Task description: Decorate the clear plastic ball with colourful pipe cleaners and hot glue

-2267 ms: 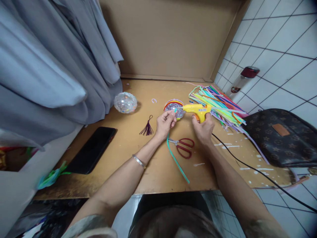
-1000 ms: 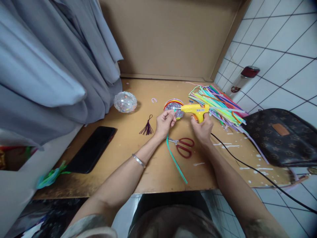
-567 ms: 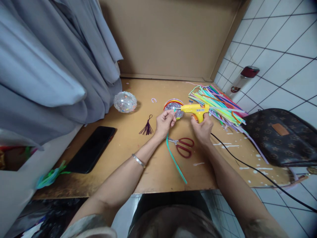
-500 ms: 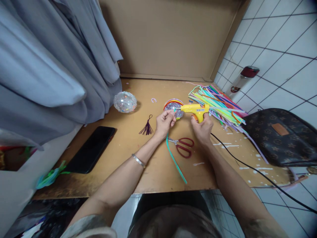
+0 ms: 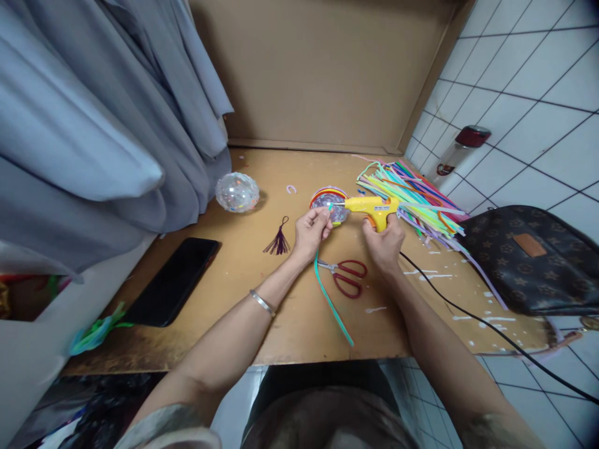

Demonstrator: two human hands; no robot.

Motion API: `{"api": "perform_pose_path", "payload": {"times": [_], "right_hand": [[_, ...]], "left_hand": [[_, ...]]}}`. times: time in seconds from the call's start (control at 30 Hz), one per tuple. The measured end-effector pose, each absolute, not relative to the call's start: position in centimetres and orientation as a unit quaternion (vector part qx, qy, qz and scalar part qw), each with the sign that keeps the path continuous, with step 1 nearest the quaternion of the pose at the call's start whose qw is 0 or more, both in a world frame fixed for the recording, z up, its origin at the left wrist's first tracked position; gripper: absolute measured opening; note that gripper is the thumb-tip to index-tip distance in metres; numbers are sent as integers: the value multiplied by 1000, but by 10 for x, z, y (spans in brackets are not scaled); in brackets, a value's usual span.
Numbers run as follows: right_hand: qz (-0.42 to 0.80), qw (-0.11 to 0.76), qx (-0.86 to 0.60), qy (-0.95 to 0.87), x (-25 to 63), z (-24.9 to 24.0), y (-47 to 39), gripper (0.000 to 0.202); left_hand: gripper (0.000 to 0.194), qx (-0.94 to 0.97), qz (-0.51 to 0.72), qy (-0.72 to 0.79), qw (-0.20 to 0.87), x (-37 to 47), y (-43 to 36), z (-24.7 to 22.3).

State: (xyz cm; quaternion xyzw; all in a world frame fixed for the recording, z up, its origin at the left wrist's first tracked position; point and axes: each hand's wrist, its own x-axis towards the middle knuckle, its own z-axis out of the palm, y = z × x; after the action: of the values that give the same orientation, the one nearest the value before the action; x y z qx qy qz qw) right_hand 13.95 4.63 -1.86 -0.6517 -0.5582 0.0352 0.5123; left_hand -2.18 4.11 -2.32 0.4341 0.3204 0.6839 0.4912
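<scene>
My left hand (image 5: pixel 312 232) pinches a green pipe cleaner (image 5: pixel 333 302) near its upper end; the long tail hangs down across the table. In my right hand (image 5: pixel 384 243) is a yellow glue gun (image 5: pixel 372 206), its metal nozzle pointing left at the pipe cleaner's tip. Just behind the fingertips lies a round piece (image 5: pixel 322 198) with red, yellow and pale coloured bands round a mottled, shiny middle, partly hidden by hand and gun. Red-handled scissors (image 5: pixel 349 277) rest below, their blades by the pipe cleaner. A dark tassel (image 5: pixel 279 240) lies left of my left hand.
A clear ball (image 5: pixel 238 192) and black phone (image 5: pixel 173 282) are on the left. At the right are a pile of coloured pipe cleaners (image 5: pixel 412 193), a brown patterned bag (image 5: pixel 533 262) and the gun's black cord (image 5: pixel 449 302). A grey curtain (image 5: pixel 116 125) hangs at the left edge.
The glue gun and my right hand have shifted slightly right, drawing the nozzle back a little from the pipe cleaner's tip. My left hand stays put.
</scene>
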Motion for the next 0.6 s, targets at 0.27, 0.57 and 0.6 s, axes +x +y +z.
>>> {"api": "perform_pose_path", "payload": {"times": [0.27, 0.57, 0.6], "right_hand": [[24, 523, -637, -566, 140, -21, 47, 33], [23, 512, -647, -564, 141, -22, 48, 37], [19, 511, -648, -565, 141, -23, 48, 37]], "left_hand": [[40, 433, 681, 330, 490, -22, 41, -23], [44, 435, 683, 323, 490, -23, 41, -24], [44, 433, 683, 325, 490, -23, 41, -23]]}}
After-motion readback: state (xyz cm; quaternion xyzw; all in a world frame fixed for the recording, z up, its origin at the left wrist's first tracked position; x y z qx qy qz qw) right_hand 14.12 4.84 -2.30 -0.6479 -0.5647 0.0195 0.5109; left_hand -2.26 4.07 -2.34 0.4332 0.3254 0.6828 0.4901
